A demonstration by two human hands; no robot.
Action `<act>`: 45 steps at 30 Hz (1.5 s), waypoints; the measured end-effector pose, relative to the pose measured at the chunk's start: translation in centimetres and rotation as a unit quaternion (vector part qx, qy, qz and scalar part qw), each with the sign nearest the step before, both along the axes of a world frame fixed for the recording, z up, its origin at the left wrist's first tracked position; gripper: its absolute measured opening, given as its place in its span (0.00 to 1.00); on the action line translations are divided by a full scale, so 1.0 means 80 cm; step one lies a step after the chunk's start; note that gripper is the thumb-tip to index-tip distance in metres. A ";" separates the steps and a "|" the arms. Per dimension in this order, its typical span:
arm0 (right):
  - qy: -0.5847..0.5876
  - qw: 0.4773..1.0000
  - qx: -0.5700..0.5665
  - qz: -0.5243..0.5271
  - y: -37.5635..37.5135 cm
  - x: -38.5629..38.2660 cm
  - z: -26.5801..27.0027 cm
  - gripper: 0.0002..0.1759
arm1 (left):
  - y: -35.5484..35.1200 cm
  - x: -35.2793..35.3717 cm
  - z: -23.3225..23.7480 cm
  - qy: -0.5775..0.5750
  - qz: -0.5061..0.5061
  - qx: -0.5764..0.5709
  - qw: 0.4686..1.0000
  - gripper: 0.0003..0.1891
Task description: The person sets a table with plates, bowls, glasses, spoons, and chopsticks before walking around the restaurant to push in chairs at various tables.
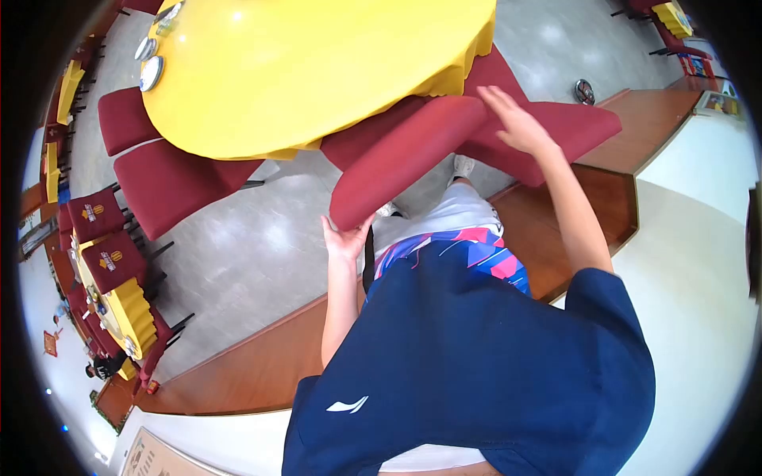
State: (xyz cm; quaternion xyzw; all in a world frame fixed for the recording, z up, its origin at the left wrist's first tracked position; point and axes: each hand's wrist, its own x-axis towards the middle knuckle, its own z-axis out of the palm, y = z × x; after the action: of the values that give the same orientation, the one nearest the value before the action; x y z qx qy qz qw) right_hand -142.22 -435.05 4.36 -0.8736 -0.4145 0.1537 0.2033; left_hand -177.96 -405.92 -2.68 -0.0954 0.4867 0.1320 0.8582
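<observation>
A dark red chair (405, 159) stands in front of me, its padded back at the edge of a round table (317, 71) with a yellow cloth. At the lower left end of the chair back, my left hand (347, 238) touches it with fingers apart. My right hand (514, 123) is at the upper right end, fingers spread and stretched out; whether it touches the chair is unclear. Another red chair (548, 139) is just right of it, partly under my right forearm.
More red chairs (175, 186) stand left of the table. Stacked dishes (151, 73) lie on its left edge. A second yellow-clothed table (135, 305) with chairs is far left. A brown wooden ledge (254, 349) runs along the wall beside me.
</observation>
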 end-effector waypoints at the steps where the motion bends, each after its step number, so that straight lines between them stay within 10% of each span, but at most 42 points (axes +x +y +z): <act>1: 0.062 0.997 0.024 -0.029 0.028 -0.017 -0.016 0.52 | 0.013 -0.001 0.012 0.000 -0.006 0.002 1.000 0.38; 7: -0.074 0.992 -0.101 0.029 0.057 -0.006 -0.028 0.40 | 0.044 0.019 0.014 0.040 -0.276 0.087 0.956 0.31; 12: -0.088 0.990 -0.097 0.057 0.059 0.001 -0.027 0.23 | 0.064 0.009 -0.019 0.063 -0.301 0.032 0.951 0.22; 23: 0.034 0.994 -0.083 -0.064 -0.025 -0.142 -0.022 0.25 | 0.024 -0.086 0.013 0.172 -0.351 0.047 0.919 0.18; 32: -0.036 0.937 -0.249 -0.243 -0.003 -0.200 -0.015 0.38 | 0.042 -0.117 0.026 -0.037 -0.471 0.031 0.881 0.30; 36: -0.104 0.905 -0.292 -0.292 0.021 -0.263 -0.038 0.43 | 0.133 -0.209 0.025 -0.015 -0.418 0.269 0.867 0.33; 43: -0.015 0.830 -0.551 -0.077 0.262 -0.461 0.043 0.44 | 0.355 -0.459 0.028 -0.021 -0.134 0.275 0.952 0.26; 45: 0.133 0.940 -0.310 0.048 0.291 -0.475 -0.005 0.39 | 0.406 -0.502 0.038 -0.011 -0.045 0.289 0.956 0.23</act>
State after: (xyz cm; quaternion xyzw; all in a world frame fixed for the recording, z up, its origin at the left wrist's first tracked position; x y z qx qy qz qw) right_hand -180.25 -411.77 3.95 -0.8439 -0.3571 0.3990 -0.0319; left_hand -218.13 -373.43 0.33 0.1767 0.4221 0.2274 0.8596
